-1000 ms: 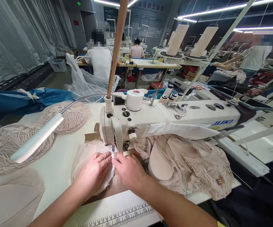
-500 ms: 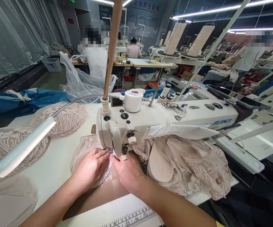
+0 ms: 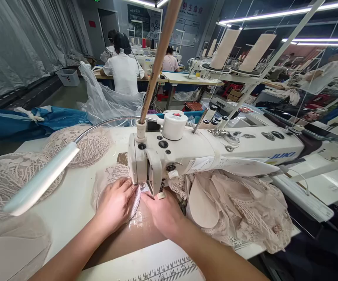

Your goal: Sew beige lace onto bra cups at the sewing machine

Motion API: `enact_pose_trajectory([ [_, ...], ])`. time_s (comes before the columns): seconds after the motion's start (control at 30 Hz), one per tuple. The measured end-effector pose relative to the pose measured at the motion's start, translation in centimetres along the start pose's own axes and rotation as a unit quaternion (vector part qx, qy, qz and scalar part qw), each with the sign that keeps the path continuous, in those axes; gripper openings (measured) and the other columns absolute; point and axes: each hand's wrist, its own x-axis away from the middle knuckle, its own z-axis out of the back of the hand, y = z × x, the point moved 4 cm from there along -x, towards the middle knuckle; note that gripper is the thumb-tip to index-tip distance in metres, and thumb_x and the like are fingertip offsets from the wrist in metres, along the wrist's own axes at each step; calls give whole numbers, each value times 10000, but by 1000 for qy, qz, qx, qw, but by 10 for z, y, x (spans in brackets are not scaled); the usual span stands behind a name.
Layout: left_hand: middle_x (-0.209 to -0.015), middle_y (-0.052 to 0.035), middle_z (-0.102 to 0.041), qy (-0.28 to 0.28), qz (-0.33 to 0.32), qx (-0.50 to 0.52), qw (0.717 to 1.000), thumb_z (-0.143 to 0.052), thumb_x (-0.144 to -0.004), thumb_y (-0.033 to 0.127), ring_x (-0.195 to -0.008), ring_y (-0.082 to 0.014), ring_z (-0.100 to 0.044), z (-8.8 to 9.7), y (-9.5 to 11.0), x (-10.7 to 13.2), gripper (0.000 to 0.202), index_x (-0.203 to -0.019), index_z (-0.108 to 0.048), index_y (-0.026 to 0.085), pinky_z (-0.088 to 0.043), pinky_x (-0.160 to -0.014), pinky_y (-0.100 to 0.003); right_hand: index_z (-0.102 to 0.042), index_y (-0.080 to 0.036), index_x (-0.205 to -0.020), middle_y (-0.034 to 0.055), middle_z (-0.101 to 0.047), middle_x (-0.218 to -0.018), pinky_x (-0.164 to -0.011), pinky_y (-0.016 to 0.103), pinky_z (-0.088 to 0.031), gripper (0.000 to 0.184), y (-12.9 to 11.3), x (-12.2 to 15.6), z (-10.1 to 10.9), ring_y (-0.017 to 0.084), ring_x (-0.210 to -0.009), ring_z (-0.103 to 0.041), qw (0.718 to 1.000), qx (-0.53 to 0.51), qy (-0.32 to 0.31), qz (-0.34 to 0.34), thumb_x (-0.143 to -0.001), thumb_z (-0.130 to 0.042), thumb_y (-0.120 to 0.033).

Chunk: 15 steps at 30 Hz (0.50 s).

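A white sewing machine [image 3: 180,146] stands before me, its presser foot [image 3: 142,187] down by a beige lace bra cup [image 3: 110,171]. My left hand [image 3: 116,205] lies over the cup just left of the foot, fingers bunched together on the fabric. From the right, my right hand [image 3: 164,210] reaches to the foot, with thumb and fingertips at the cup's edge; the machine head partly hides those fingers. A pale edge of the cup runs between the two hands. Its underside is hidden.
Stacked lace cups [image 3: 16,179] lie at the left, and a loose heap of lace pieces [image 3: 239,207] at the right. A lamp [image 3: 43,177] on a bendy neck hangs over the left side. A printed ruler [image 3: 169,269] marks the front edge. Co-workers sit farther back.
My view has turned a little left, so the machine and table appear farther right. Both hands stay at the presser foot, with a slight shift of the left fingers on the cup.
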Motion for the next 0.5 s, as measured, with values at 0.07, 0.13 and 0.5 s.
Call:
enact_pose_trajectory([
  [0.07, -1020, -129, -671, -1, 15, -27, 1000, -397, -918, 216, -1015, -322, -557, 2, 0, 1, 285, -899, -680, 188, -449, -832, -485, -594, -224, -1229, 100, -639, -1060, -788, 322, -455, 485, 2, 0, -3, 243, -949, -573, 1000, -6, 5, 2, -780, -500, -69],
  [0.13, -1130, -140, -650, 7, 29, -35, 999, -400, -918, 235, -1145, -353, -510, 1, -2, 1, 296, -1025, -672, 189, -410, -923, -546, -609, -228, -1210, 96, -643, -1049, -777, 314, -452, 459, 5, 0, -5, 241, -951, -579, 1000, -12, 18, 2, -791, -493, -81],
  [0.5, -1444, -45, -468, -84, -58, 146, 984, -504, -892, 249, -1325, -311, -418, 34, -1, 54, 435, -1318, -533, 328, -429, -1023, -500, -630, -193, -1164, 51, -656, -929, -719, 245, -453, 383, 11, 12, 0, 157, -818, -593, 977, -131, 83, 143, -868, -420, -68],
])
